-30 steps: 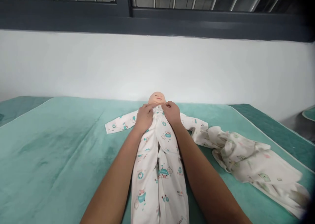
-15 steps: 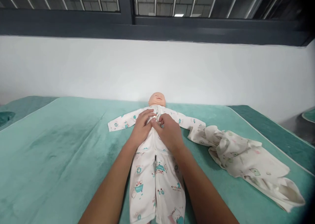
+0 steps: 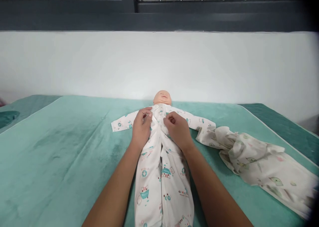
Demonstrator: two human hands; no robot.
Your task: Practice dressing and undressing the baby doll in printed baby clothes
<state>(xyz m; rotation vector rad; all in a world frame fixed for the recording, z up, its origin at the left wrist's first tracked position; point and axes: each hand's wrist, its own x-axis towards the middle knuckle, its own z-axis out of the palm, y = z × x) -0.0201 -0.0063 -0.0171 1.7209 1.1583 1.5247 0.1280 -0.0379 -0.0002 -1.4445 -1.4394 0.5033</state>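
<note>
A baby doll [image 3: 162, 97] lies on its back, dressed in a white romper [image 3: 152, 169] printed with teal and pink figures. My left hand [image 3: 142, 125] is at the left side of the chest, its thumb and fingers bent together on the romper's front edge. On the other side of the chest, my right hand [image 3: 177, 129] is closed in a pinch on the cloth. Between the two hands runs the romper's front opening, with a dark gap lower down between the legs. The fingertips partly hide what cloth each hand grips.
A crumpled white garment [image 3: 259, 162] with green prints lies to the right, touching the romper's sleeve. Under everything is a teal padded surface [image 3: 62, 154]. Behind it rises a white wall [image 3: 159, 60] below a dark window frame [image 3: 159, 21].
My hands have moved apart from the middle of the chest, left hand leftward and right hand rightward. The view has tipped down slightly.
</note>
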